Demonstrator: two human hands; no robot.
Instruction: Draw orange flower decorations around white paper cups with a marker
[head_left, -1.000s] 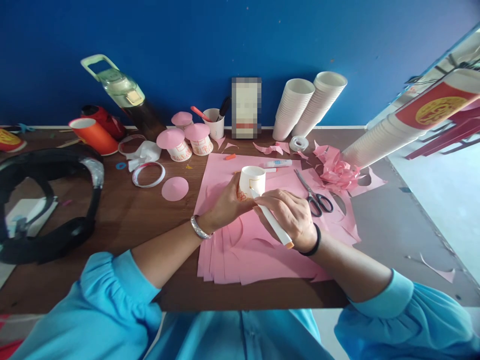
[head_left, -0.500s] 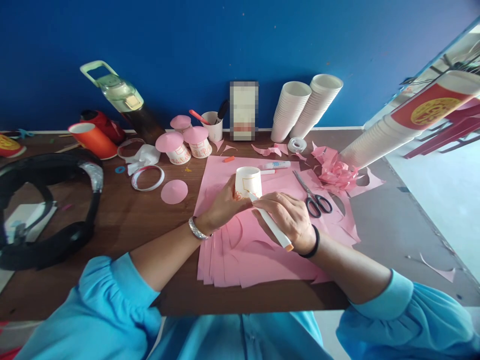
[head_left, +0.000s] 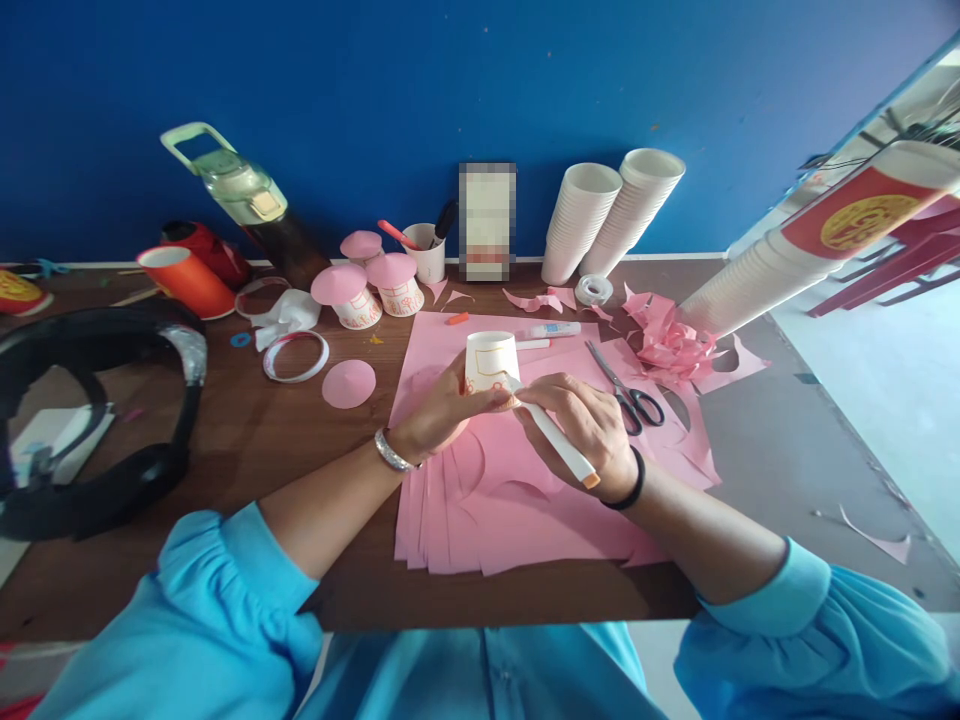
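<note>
My left hand (head_left: 444,408) is closed round a white paper cup (head_left: 491,356) that bears an orange outline and small reddish drawings near its lower edge. In my right hand (head_left: 589,432) is a white marker (head_left: 559,448) with an orange end, its tip against or very near the cup's side. Both hands are above a stack of pink paper sheets (head_left: 517,520). Scissors (head_left: 634,395) with black handles lie beside my right hand. An orange cap (head_left: 457,319) and a glue stick (head_left: 553,330) rest on the paper behind the cup.
Decorated cups with pink cone tops (head_left: 391,285) stand back left, near a loose pink cone (head_left: 349,384). White cup stacks (head_left: 581,220) are by the wall. Pink scraps (head_left: 667,335) lie at right; a black headband-like frame (head_left: 176,440) and bottle (head_left: 247,195) at left.
The cup has shifted slightly left in my left hand. My right hand and the marker have moved a little to the right, with the tip lower on the cup's right side.
</note>
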